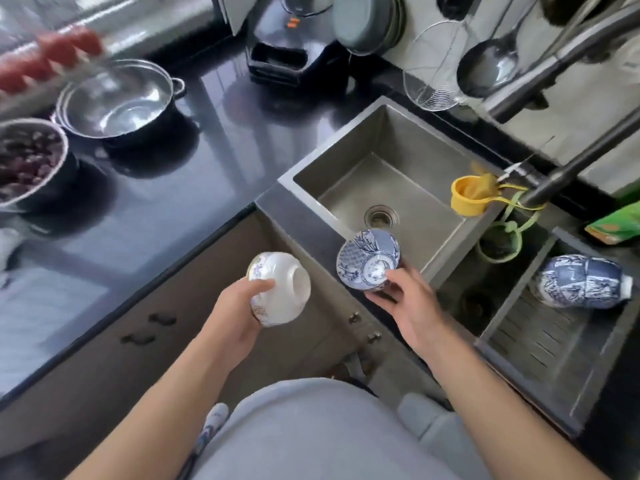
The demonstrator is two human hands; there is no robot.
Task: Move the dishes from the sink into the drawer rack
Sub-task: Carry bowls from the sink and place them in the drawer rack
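Note:
My left hand (239,315) grips a white bowl (282,292) with gold and blue trim, held upside down in front of the cabinet below the counter. My right hand (407,306) grips a blue-and-white patterned bowl (367,259), tilted with its foot towards me, over the near rim of the steel sink (391,157). The sink basin holds no dishes. Two more blue-and-white bowls (578,285) lie on their sides on a slatted drain tray (540,344) in the right basin. No drawer rack is in view.
A dark countertop (194,140) at the left carries a steel pot (117,102) and a bowl of dark fruit (27,164). A yellow cup (469,197) hangs at the black faucet (568,168). Ladles and a wire strainer (433,77) hang on the back wall. Cabinet drawers (149,327) are closed.

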